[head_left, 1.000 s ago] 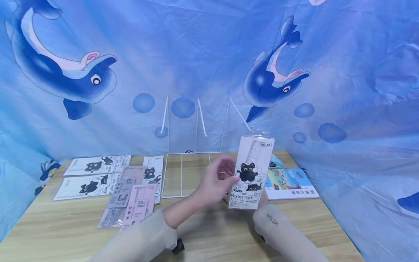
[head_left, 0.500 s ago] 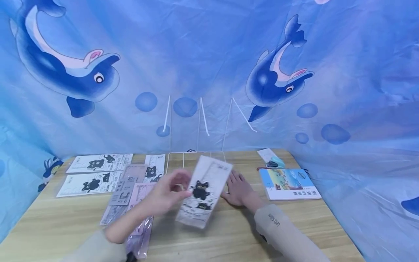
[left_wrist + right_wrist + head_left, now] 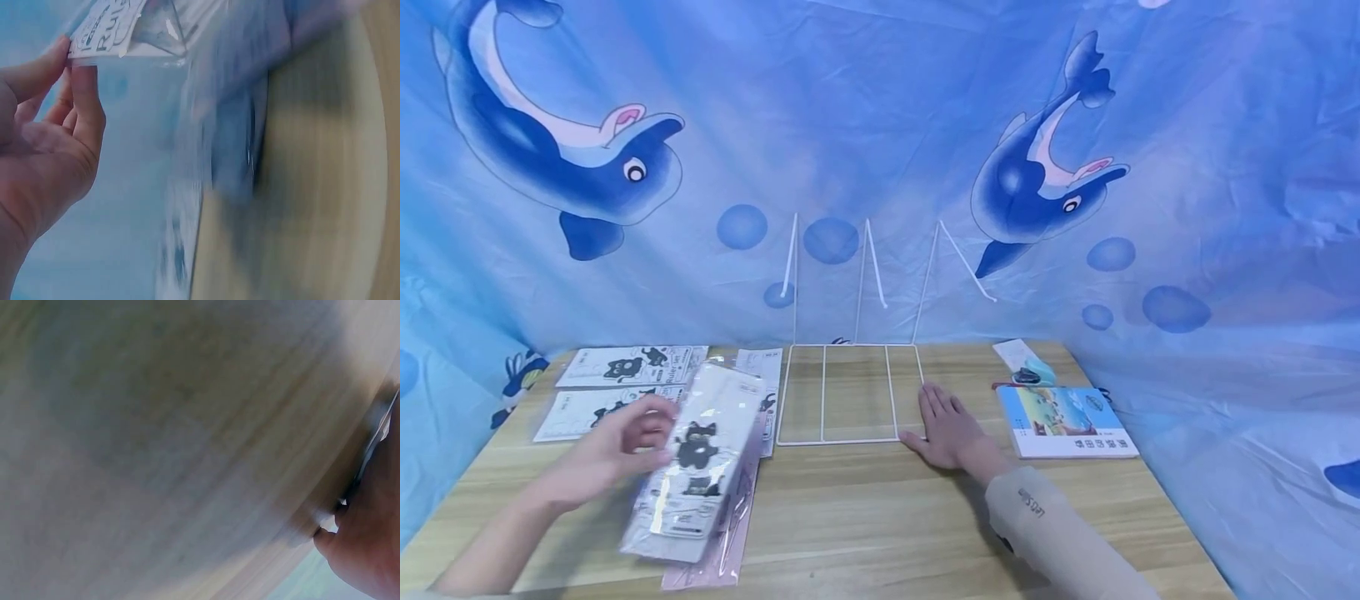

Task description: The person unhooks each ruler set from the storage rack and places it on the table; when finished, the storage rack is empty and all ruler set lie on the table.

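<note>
The left hand (image 3: 617,446) pinches the ruler set pack (image 3: 692,462) left of the white wire rack (image 3: 848,392), above the surface (image 3: 880,517). The right hand (image 3: 947,429), fingers straight, rests flat at the rack's right corner.

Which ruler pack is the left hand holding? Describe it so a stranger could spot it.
Start at the white wire rack on the table, then look left. The ruler pack is gripped by the left hand above the pink packs. Unlike the flat packs behind it, it is lifted and tilted.
</note>
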`<state>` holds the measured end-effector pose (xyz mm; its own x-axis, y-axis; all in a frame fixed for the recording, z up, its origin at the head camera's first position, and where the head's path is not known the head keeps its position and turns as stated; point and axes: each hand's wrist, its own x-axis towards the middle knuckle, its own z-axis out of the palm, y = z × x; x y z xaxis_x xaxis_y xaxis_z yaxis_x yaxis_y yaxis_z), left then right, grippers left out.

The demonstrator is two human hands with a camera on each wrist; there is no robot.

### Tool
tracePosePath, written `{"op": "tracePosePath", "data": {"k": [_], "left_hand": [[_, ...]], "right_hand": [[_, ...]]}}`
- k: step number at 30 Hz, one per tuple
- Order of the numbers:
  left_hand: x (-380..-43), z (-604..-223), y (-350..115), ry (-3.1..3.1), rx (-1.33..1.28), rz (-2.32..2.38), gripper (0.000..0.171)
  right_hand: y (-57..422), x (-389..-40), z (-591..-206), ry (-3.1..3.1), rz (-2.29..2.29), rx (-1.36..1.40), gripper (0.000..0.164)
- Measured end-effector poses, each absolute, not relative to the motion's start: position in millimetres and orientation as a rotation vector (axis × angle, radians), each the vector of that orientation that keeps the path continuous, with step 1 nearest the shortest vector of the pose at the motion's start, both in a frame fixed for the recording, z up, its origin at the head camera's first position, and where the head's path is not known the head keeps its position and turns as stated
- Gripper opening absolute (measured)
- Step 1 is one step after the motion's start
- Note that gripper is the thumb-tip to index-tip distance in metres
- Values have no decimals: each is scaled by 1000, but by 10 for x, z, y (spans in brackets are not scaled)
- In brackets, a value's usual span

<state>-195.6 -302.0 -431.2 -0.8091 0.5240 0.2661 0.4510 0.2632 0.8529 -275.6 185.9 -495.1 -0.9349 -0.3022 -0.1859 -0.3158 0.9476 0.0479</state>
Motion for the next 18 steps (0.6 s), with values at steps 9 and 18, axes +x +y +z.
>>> {"op": "tracePosePath", "data": {"k": [9,18], "left_hand": [[-1860,-4661,-4124,2407,505,1733,49],[-1775,-4827,-4444,2518,271,1456,44]], "right_hand": [[1850,-2752,-4964,2936,110,-459,96],[1851,-2768,-4967,2941,135,-469,96]]}}
